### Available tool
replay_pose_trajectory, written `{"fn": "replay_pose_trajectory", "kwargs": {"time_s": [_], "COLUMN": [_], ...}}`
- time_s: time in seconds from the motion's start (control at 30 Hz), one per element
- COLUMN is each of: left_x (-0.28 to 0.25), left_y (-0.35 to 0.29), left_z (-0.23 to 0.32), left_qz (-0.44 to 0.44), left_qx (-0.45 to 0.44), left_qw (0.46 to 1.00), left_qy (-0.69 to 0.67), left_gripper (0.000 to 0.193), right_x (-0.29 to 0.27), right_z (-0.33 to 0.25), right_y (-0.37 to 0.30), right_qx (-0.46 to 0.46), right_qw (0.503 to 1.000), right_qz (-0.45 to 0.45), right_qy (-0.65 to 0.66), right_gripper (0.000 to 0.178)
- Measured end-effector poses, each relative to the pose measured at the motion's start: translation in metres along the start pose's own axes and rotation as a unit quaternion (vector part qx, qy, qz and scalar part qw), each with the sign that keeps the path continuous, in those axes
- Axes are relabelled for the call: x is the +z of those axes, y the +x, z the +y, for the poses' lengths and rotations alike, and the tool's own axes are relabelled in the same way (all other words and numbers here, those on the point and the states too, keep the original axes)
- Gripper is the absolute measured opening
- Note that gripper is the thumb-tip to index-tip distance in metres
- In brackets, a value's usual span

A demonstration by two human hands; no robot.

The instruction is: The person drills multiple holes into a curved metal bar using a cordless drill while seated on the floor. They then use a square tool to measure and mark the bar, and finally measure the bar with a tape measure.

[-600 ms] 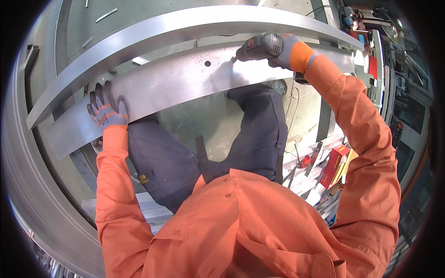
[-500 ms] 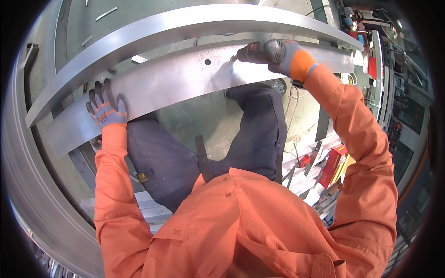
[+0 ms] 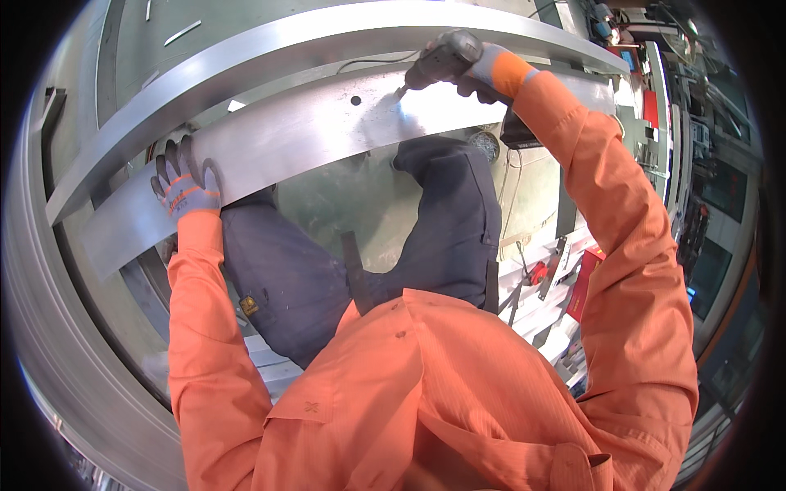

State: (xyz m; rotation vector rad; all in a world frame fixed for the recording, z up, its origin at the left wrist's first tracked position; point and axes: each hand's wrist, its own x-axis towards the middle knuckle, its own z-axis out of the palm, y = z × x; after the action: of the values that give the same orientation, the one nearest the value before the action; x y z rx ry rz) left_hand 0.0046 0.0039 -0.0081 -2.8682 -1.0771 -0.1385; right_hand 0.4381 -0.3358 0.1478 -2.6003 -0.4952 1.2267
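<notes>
Your left hand (image 3: 190,195), gloved in grey and orange, is open, palm down, fingers spread on the left part of the metal plank (image 3: 282,139); nothing gripped in it. Your right hand (image 3: 490,69), same kind of glove, is closed round the handle of a dark drill (image 3: 442,60), and the drill points left and down, with its bit (image 3: 400,92) at the plank's face; can't tell if the tip has bitten in. Plank runs crosswise in front of you, over your spread legs (image 3: 282,266). Round dark hole (image 3: 355,101) in it, just left of the bit, small specks nearby. Long metal beam (image 3: 327,39) lies beyond the plank, roughly along it, with a dark cable (image 3: 368,62) showing in the gap. Round dish-like thing (image 3: 485,147) near your right foot, contents too small to tell. Red box (image 3: 584,286) sits by your right sleeve (image 3: 630,237), partly hidden, with a small red item (image 3: 537,274) just left of it.
</notes>
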Motion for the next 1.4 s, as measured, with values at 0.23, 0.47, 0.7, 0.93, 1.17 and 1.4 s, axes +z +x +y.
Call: {"fn": "replay_pose_trajectory", "kwargs": {"time_s": [0.23,0.47,0.7,0.93,1.17,1.4], "left_x": [0.006,-0.002,0.002,-0.001,0.006,0.013], "left_y": [-0.007,-0.005,-0.005,-0.006,-0.011,-0.010], "left_z": [-0.006,-0.004,0.000,-0.004,-0.001,-0.013], "left_qz": [0.011,0.005,0.027,0.025,0.031,0.018], "left_qx": [-0.002,0.008,0.000,0.004,-0.025,-0.007], "left_qw": [1.000,1.000,1.000,0.999,0.999,1.000], "left_qy": [0.007,-0.025,0.001,-0.031,-0.003,0.015], "left_gripper": [0.069,0.071,0.067,0.068,0.071,0.071], "right_x": [0.032,0.001,0.023,0.007,0.036,0.010], "right_z": [-0.019,-0.030,0.005,-0.063,-0.007,-0.041], "right_y": [-0.041,-0.010,-0.021,-0.032,-0.027,-0.023], "right_qx": [-0.001,0.041,-0.030,0.011,-0.003,0.027], "right_qw": [0.994,0.996,0.998,0.994,0.997,0.999], "right_qz": [0.042,-0.006,0.025,-0.001,0.038,-0.001], "right_qy": [-0.098,-0.080,-0.038,-0.106,-0.060,-0.044], "right_gripper": [0.031,0.033,0.034,0.029,0.037,0.034]}}
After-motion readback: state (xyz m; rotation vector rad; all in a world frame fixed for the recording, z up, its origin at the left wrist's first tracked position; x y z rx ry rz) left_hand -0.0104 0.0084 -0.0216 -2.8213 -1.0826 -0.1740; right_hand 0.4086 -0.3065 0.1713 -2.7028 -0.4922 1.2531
